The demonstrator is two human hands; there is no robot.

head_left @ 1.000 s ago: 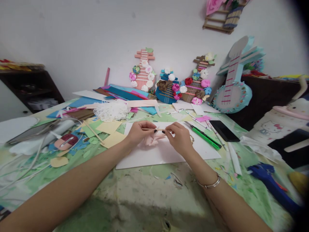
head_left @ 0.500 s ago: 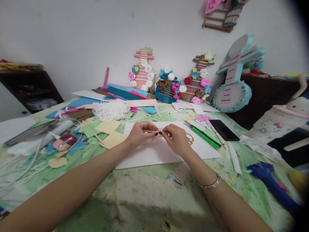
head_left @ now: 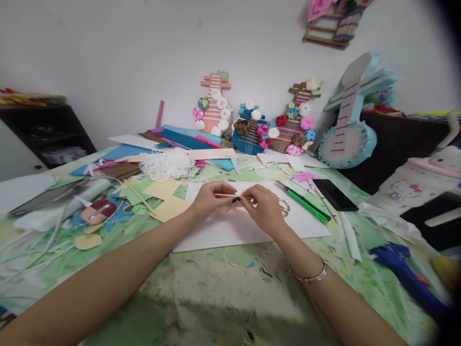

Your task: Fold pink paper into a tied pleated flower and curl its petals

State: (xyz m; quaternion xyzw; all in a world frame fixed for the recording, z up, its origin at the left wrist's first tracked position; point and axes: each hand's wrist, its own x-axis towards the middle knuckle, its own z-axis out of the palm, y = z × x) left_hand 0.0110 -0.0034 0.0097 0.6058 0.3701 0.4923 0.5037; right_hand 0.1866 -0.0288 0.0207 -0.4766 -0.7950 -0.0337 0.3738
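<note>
My left hand (head_left: 212, 199) and my right hand (head_left: 262, 206) meet over a white sheet of board (head_left: 223, 235). Between their fingertips runs a thin pale stick (head_left: 225, 195), which both hands pinch; its right end is hidden by my fingers. Something pale pink shows just under the fingertips, too covered to name. Beside my right hand lie gold-handled scissors (head_left: 284, 207), their blades hidden by the hand. A green utility knife (head_left: 306, 204) rests slantwise farther right.
Left are a pile of white string (head_left: 167, 164), paper scraps (head_left: 163, 189) and a tape dispenser (head_left: 99, 211). Right are a phone (head_left: 334, 194), a blue glue gun (head_left: 403, 269) and a cup (head_left: 414, 182). Decorated paper instruments (head_left: 248, 137) lean against the wall.
Both hands stay in nearly the same place, fingertips together. The thin stick shows a little more clearly at the left hand. The view has shifted very slightly.
</note>
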